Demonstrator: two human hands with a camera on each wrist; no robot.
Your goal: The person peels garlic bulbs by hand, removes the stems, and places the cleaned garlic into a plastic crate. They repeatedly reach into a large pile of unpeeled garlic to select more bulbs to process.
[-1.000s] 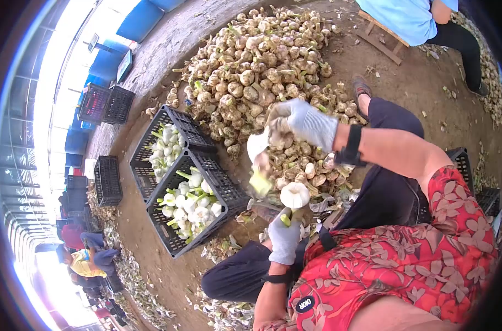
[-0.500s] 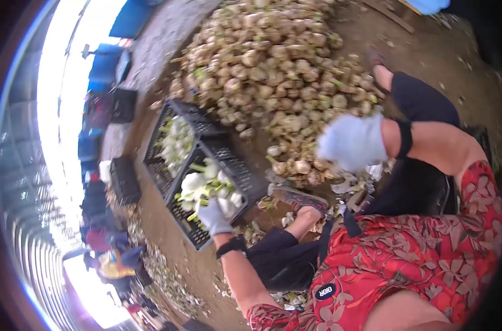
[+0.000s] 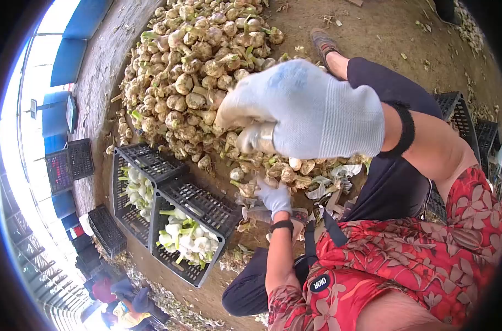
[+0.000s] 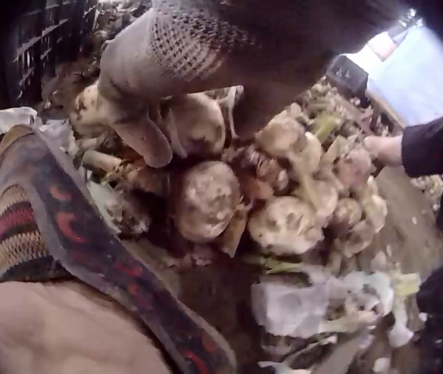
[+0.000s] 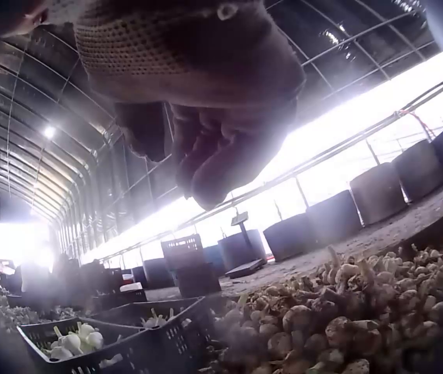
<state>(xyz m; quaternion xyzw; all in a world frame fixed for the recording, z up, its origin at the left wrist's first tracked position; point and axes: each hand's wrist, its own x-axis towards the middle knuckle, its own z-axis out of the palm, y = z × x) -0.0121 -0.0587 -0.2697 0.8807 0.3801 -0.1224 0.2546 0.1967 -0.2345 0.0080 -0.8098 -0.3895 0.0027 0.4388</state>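
The gloved left hand [image 3: 274, 197] is low at the near edge of the garlic pile [image 3: 193, 99], its fingers extended. In the left wrist view, that hand [image 4: 155, 86] is over a dirty bulb [image 4: 196, 125], thumb beside it; no closed grip shows. Raised close to the head camera, the gloved right hand [image 3: 303, 110] has curled fingers, with a beige band [image 3: 266, 138] at its thumb. Curled fingers also show on the right hand [image 5: 198, 101] in the right wrist view, and no bulb is visible in them.
Two black crates [image 3: 220, 234] left of the pile hold whiter bulbs [image 3: 190, 240] with green stems. A patterned shoe [image 4: 73, 234] lies close beside the left hand. Loose peels [image 3: 339, 176] are scattered near the legs. More crates [image 3: 107, 229] stand farther left.
The left hand held a white bulb, moved to the front crate, and is now back at the pile without it. The right hand has risen toward the head camera. The head view has shifted.
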